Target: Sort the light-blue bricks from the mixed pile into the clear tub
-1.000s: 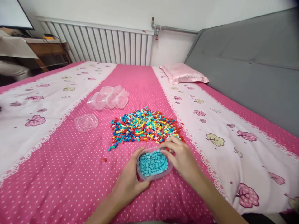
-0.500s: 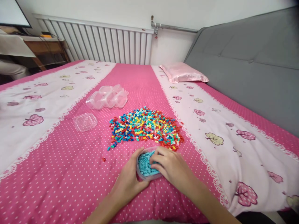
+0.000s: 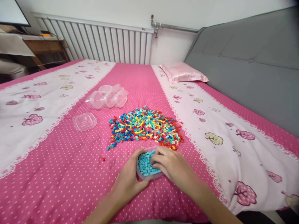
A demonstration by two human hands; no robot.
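A clear plastic container (image 3: 149,178) filled with light blue toy bricks (image 3: 145,165) rests on the bed in front of me. My left hand (image 3: 127,174) is wrapped round its left side, thumb at the near edge and fingers at the far left. Over the right part of the container, my right hand (image 3: 171,163) has its curled fingers down among the bricks; whether anything is pinched there is hidden. Just beyond lies a wide pile of mixed-colour bricks (image 3: 144,124), mostly red, blue, yellow and teal.
Several clear containers (image 3: 107,97) stand clustered at the left behind the pile. A clear lid (image 3: 85,121) lies nearer on the bedspread (image 3: 70,174). One red brick (image 3: 103,159) sits apart. A pink pillow (image 3: 183,73) lies by the grey headboard (image 3: 247,62).
My right hand has shifted very slightly right within the container, its fingers still among the light blue bricks. My left hand keeps its hold.
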